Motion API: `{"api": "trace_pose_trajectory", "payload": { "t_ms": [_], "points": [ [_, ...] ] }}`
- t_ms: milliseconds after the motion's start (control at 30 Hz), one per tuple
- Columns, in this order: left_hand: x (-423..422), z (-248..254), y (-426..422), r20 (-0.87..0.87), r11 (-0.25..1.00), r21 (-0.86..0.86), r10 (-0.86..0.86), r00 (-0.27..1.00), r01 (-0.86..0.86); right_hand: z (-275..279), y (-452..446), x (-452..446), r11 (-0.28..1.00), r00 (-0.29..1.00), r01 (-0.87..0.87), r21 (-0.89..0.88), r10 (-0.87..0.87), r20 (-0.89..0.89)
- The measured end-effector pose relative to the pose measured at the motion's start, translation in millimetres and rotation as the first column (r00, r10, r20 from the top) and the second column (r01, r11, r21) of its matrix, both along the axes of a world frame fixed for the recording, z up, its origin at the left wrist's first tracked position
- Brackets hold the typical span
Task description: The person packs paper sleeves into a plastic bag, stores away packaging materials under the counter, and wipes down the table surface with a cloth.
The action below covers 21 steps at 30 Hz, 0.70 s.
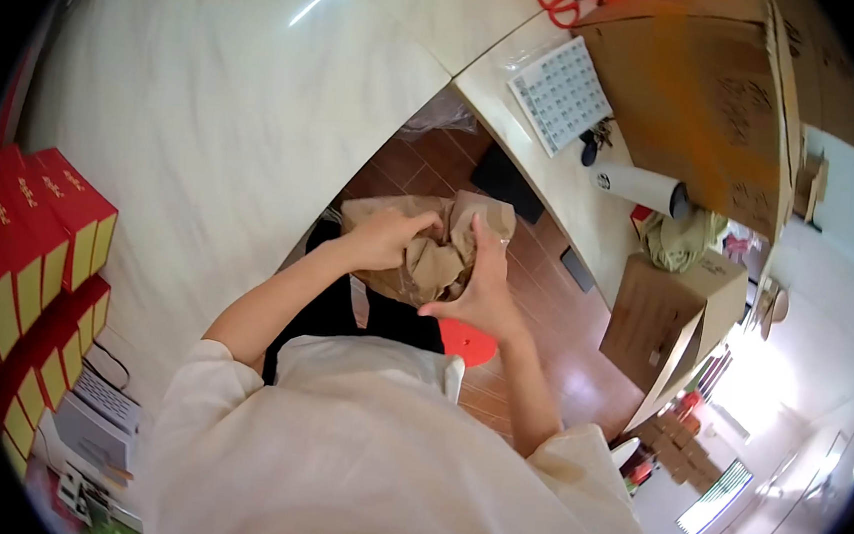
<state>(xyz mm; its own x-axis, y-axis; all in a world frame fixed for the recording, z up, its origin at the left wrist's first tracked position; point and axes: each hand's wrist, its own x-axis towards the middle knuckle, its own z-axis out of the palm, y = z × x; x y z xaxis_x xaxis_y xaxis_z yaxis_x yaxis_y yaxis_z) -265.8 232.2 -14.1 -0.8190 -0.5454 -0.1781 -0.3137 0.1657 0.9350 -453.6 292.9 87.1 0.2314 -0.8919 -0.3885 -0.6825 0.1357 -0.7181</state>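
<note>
Crumpled brown paper, opened at the top, sits above my lap between both hands. My left hand reaches onto its left side, with the fingers bent and pressed into the paper near the upper edge. On the right side of the paper is my right hand, with thumb and fingers spread wide, the fingers against the paper's upper right part and the thumb pointing left across its lower edge. What lies inside the paper, if anything, is hidden.
Red boxed books stand stacked at the left on the marble-patterned table. Beyond the right-hand table lie a large carton, a calendar sheet, a white bottle, red scissors and an open box. A red stool is below.
</note>
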Motion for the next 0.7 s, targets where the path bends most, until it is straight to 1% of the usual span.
{"api": "trace_pose_trajectory", "payload": {
  "t_ms": [33, 67, 100, 133, 200, 233, 267, 333, 367, 400, 433, 500, 567, 600, 633, 667, 700],
  "points": [
    [-10, -18, 16, -0.090, 0.989, 0.049, 0.146, 0.985, -0.142, -7, 1, 3, 0.996, 0.987, -0.076, -0.052, 0.068, -0.145],
    [-21, -35, 32, -0.171, 0.956, 0.110, 0.287, 0.942, -0.271, -14, 4, 4, 0.984, 0.950, -0.153, -0.092, 0.120, -0.289],
    [-28, -50, 44, -0.110, 0.947, 0.164, 0.296, 0.949, -0.276, -24, 9, 5, 0.984, 0.933, -0.154, -0.095, 0.113, -0.342],
    [-32, -59, 52, -0.103, 0.945, 0.176, 0.297, 0.949, -0.276, -40, 13, 0, 0.985, 0.934, -0.153, -0.082, 0.117, -0.337],
    [-46, -77, 57, -0.001, 0.978, -0.008, 0.208, 0.978, -0.208, -82, 24, -21, 0.986, 0.870, -0.142, 0.086, 0.166, -0.464],
    [-53, -85, 53, 0.073, 0.983, 0.092, 0.150, 0.986, -0.156, -100, 28, -34, 0.992, 0.885, -0.118, 0.034, 0.121, -0.450],
    [-60, -95, 49, 0.079, 0.983, 0.096, 0.149, 0.986, -0.156, -118, 32, -46, 0.992, 0.887, -0.117, 0.038, 0.122, -0.445],
    [-77, -111, 38, 0.131, 0.980, -0.154, 0.145, 0.981, -0.124, -153, 41, -70, 0.997, 0.892, -0.034, 0.070, 0.062, -0.448],
    [-86, -122, 26, 0.144, 0.957, -0.190, 0.247, 0.958, -0.219, -176, 47, -88, 0.997, 0.895, -0.039, 0.070, 0.066, -0.441],
    [-92, -138, 5, 0.162, 0.940, -0.171, 0.323, 0.932, -0.296, -197, 57, -112, 0.993, 0.930, 0.119, -0.010, -0.115, -0.349],
    [-95, -165, -14, 0.140, 0.883, -0.188, 0.457, 0.879, -0.429, -211, 66, -131, 0.957, 0.927, 0.281, -0.069, -0.289, -0.240],
    [-104, -222, -57, 0.235, 0.747, -0.140, 0.663, 0.711, -0.650, -226, 83, -157, 0.886, 0.869, 0.461, 0.055, -0.438, -0.231],
    [-105, -288, -99, 0.062, 0.616, -0.379, 0.761, 0.645, -0.690, -236, 107, -175, 0.811, 0.802, 0.584, 0.043, -0.568, -0.186],
    [-106, -320, -119, 0.161, 0.581, -0.551, 0.778, 0.607, -0.599, -233, 115, -180, 0.779, 0.780, 0.621, 0.092, -0.600, -0.179],
    [-102, -336, -137, 0.226, 0.602, -0.589, 0.763, 0.606, -0.539, -229, 123, -185, 0.741, 0.751, 0.658, 0.130, -0.637, -0.172],
    [-100, -336, -149, 0.323, 0.548, -0.751, 0.791, 0.520, -0.369, -231, 138, -192, 0.743, 0.748, 0.660, 0.115, -0.634, -0.194],
    [-99, -339, -163, 0.262, 0.476, -0.769, 0.843, 0.469, -0.427, -234, 152, -199, 0.744, 0.745, 0.660, 0.102, -0.631, -0.215]
  ]
}}
